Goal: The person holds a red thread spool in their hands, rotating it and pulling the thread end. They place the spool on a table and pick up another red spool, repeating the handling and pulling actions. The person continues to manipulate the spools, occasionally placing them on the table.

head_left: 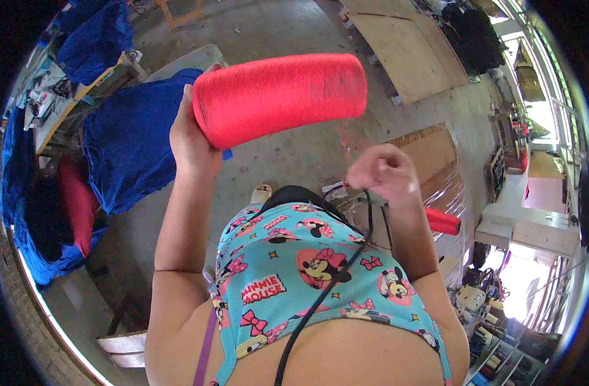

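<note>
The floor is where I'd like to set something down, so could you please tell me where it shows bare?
Floor shows mostly bare beyond the red thread cone in the left hand, between the blue fabric and the wooden boards. It is crowded around the right hand, with brown sheeting and another red cone.

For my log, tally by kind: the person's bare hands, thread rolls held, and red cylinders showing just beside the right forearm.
Bare: 2, left hand and right hand
Held: 1 red thread roll
Beside the forearm: 1 red cylinder
Total: 4
</note>
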`<state>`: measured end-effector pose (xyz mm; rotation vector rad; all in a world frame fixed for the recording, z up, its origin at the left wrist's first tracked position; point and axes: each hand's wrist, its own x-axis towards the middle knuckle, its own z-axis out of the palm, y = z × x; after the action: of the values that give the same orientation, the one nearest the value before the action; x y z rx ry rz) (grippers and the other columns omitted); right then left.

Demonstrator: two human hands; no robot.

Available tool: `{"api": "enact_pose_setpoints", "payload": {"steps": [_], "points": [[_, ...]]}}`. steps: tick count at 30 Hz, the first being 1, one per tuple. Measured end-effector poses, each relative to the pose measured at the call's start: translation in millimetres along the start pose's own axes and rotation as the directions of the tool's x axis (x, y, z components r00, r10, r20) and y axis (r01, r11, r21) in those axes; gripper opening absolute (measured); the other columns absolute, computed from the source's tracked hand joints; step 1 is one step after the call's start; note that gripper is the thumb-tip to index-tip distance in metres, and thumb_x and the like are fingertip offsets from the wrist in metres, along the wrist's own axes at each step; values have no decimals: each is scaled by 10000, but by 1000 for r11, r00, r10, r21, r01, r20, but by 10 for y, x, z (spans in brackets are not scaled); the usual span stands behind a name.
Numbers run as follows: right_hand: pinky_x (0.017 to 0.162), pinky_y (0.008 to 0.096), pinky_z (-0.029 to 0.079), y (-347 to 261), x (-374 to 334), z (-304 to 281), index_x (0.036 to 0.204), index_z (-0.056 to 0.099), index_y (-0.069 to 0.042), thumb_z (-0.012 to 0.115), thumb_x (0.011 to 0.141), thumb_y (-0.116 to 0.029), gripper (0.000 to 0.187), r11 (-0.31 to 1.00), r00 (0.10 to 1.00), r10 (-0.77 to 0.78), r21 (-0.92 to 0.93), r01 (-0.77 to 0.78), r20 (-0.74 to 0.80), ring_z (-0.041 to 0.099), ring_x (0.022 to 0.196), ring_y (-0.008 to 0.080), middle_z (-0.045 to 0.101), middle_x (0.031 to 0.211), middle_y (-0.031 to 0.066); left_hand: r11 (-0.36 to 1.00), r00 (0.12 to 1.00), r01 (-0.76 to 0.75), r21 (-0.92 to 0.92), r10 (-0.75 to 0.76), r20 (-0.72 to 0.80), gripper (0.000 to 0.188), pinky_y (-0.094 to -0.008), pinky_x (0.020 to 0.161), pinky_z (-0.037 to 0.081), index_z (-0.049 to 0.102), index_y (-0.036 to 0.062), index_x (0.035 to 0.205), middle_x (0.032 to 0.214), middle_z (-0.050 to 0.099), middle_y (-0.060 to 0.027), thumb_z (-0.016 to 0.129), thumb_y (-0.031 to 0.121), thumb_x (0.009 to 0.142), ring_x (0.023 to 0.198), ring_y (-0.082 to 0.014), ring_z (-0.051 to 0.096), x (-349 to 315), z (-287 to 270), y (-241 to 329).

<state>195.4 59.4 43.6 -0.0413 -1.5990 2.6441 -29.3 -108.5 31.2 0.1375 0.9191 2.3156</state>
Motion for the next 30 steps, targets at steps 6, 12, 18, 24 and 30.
{"api": "enact_pose_setpoints", "payload": {"steps": [6, 12, 18, 24, 30], "points": [[493, 270, 234, -503, -443, -81, 686, 515, -99, 540, 806, -150, 133, 890, 879, -413, 99, 445, -239, 301, 484, 110, 336, 521, -16, 999, 1000, 22, -35, -23, -10, 458, -376, 1005, 315, 376, -76, 1251, 1261, 455, -179, 287, 253, 944, 1178, -267, 439, 11, -22, 24], [555, 263, 309, -1110, -1173, -354, 874, 516, -67, 473, 811, -67, 76, 686, 647, -571, 140, 714, -505, 389, 570, 112, 425, 633, -13, 996, 998, 64, -58, -64, 12, 463, -372, 1012, 303, 363, -84, 1258, 1280, 436, -187, 275, 248, 947, 1191, -268, 425, 40, -13, 20], [646, 303, 391, -1369, -1923, -586, 888, 517, -23, 443, 828, -71, 107, 523, 397, -615, 24, 852, -681, 500, 693, 178, 533, 786, 60, 998, 997, 60, -19, -59, 44, 475, -333, 972, 348, 418, -52, 1238, 1244, 478, -143, 277, 301, 953, 1143, -219, 469, 47, -19, -7], [814, 397, 441, -1473, -2689, -898, 969, 497, 23, 450, 842, -70, 165, 450, 75, -704, -361, 817, -706, 526, 967, 319, 536, 1116, 168, 998, 996, 64, -17, -63, 67, 480, -333, 981, 339, 411, -55, 1241, 1258, 466, -148, 268, 301, 954, 1157, -225, 457, 61, 18, 30], [898, 477, 433, -1562, -3128, -1135, 1075, 456, 23, 432, 868, -111, 248, 484, -257, -727, -740, 467, -637, 467, 1077, 422, 484, 1218, 180, 999, 996, 26, 22, -28, 83, 485, -333, 981, 340, 406, -57, 1243, 1260, 462, -150, 267, 306, 953, 1158, -233, 456, 67, 17, 35]]}}
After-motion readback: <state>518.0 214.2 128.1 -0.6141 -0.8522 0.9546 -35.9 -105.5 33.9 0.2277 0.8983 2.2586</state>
